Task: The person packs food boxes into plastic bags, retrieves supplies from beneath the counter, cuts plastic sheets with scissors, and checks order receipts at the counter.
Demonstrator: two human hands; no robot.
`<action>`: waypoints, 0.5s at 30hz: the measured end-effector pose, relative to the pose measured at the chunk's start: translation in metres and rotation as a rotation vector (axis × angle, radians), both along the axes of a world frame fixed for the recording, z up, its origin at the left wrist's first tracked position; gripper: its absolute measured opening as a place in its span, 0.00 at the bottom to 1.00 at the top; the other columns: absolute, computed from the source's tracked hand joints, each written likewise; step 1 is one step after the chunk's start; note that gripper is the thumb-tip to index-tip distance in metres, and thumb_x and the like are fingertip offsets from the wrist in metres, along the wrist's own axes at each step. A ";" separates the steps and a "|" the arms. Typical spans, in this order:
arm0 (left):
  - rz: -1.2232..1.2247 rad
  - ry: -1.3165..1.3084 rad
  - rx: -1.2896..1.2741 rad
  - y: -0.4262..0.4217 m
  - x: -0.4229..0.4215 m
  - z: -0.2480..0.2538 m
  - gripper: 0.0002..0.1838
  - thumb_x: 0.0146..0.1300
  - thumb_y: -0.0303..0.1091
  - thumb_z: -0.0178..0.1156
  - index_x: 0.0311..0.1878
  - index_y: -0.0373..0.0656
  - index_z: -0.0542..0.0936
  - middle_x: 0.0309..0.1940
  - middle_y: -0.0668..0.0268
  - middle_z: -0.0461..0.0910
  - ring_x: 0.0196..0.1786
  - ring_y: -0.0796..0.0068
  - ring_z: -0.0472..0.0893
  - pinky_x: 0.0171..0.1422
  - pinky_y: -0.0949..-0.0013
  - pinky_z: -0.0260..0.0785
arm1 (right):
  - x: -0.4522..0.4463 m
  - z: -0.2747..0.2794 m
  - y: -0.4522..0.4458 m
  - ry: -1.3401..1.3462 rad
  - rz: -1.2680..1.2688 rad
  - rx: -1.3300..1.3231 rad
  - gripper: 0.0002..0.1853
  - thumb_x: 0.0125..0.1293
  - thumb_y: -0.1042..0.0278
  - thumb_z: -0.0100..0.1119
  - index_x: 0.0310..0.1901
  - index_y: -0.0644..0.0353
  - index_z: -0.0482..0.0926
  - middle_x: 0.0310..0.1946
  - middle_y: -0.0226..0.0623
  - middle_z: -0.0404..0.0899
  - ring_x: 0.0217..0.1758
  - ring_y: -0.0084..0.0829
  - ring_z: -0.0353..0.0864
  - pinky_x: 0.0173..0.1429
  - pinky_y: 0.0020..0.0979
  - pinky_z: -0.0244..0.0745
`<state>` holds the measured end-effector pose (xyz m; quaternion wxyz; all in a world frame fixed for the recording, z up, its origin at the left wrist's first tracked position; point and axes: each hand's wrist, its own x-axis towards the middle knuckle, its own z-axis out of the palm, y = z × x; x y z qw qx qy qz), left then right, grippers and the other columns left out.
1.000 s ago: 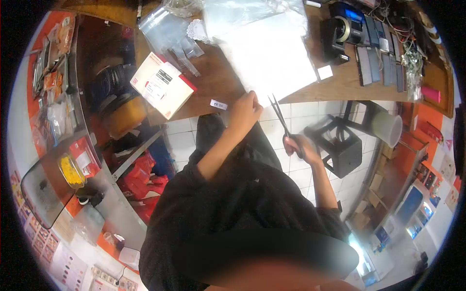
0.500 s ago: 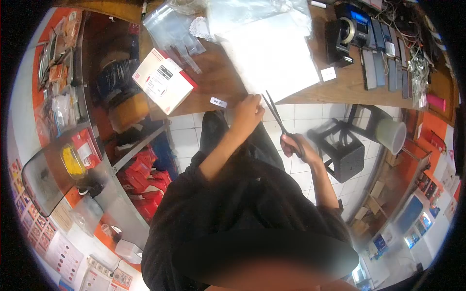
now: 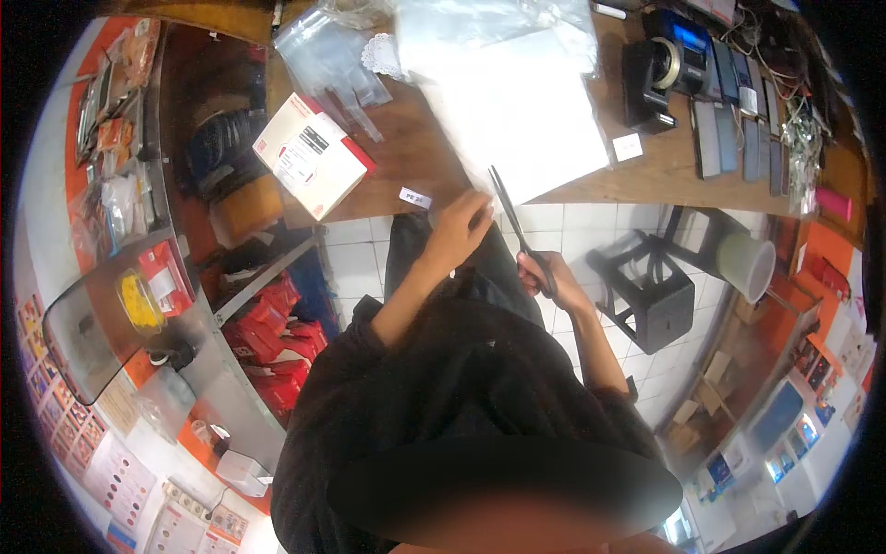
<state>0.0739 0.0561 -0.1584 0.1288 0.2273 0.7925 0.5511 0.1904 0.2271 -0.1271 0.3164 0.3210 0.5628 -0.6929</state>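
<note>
The right hand point(image 3: 560, 282) is closed around the handles of a pair of black scissors point(image 3: 510, 214), off the near edge of the surface point(image 3: 406, 166). On my head feed, the blades point up and slightly left, and their tips overlap the near corner of a white sheet point(image 3: 517, 120) in view. I cannot confirm contact between tips and sheet.

The left hand point(image 3: 455, 231) is at the left of the blades, by the same corner, fingers curled inward. I cannot tell whether its fingertips pinch anything. The sheet lies flat on the surface, beyond both hands; the left hand is just beside its near corner, and the right hand is further back with the scissors between it and the sheet.

To the left of the sheet I record a small printed label point(image 3: 415, 198) near the left hand, then a cream-and-red box point(image 3: 311, 157), set at an angle. Clear plastic bags point(image 3: 323, 60) lie behind the box. To the right of the sheet I note a white card point(image 3: 628, 148) just beside it and a tape dispenser point(image 3: 646, 92) behind the card. A black stool point(image 3: 651, 286) is on the tiled floor point(image 3: 577, 222), to the right of the right hand.
</note>
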 end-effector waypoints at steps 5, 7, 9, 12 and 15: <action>0.034 -0.168 -0.014 -0.013 0.010 0.001 0.07 0.58 0.28 0.58 0.34 0.35 0.71 0.31 0.51 0.72 0.35 0.51 0.74 0.40 0.60 0.67 | -0.014 0.020 0.005 0.082 0.031 0.090 0.24 0.63 0.47 0.56 0.24 0.62 0.73 0.13 0.31 0.70 0.18 0.24 0.73 0.23 0.23 0.66; 0.026 -0.148 -0.094 -0.009 0.003 0.010 0.09 0.57 0.29 0.59 0.33 0.36 0.70 0.29 0.52 0.72 0.33 0.50 0.74 0.40 0.59 0.67 | -0.022 0.024 0.009 0.117 0.060 0.120 0.24 0.64 0.46 0.55 0.24 0.63 0.74 0.13 0.33 0.71 0.18 0.24 0.74 0.24 0.23 0.68; 0.022 -0.131 -0.171 0.001 -0.009 0.023 0.10 0.56 0.30 0.60 0.32 0.36 0.69 0.27 0.52 0.71 0.31 0.50 0.74 0.39 0.58 0.67 | -0.036 0.020 0.016 0.142 0.113 0.065 0.25 0.65 0.46 0.53 0.24 0.64 0.74 0.14 0.35 0.73 0.17 0.24 0.74 0.26 0.24 0.70; 0.247 -0.241 -0.287 0.023 -0.039 0.025 0.13 0.54 0.34 0.62 0.34 0.38 0.68 0.25 0.51 0.72 0.32 0.47 0.75 0.39 0.54 0.67 | -0.061 0.020 0.021 0.139 0.187 0.080 0.26 0.64 0.44 0.54 0.23 0.63 0.75 0.13 0.34 0.72 0.17 0.24 0.75 0.24 0.24 0.69; 0.287 -0.068 -0.439 0.028 -0.062 0.007 0.15 0.56 0.34 0.59 0.37 0.35 0.66 0.27 0.47 0.75 0.35 0.43 0.76 0.40 0.49 0.66 | -0.084 0.016 0.024 0.114 0.215 0.076 0.28 0.60 0.41 0.57 0.19 0.61 0.75 0.12 0.33 0.72 0.17 0.24 0.76 0.23 0.22 0.68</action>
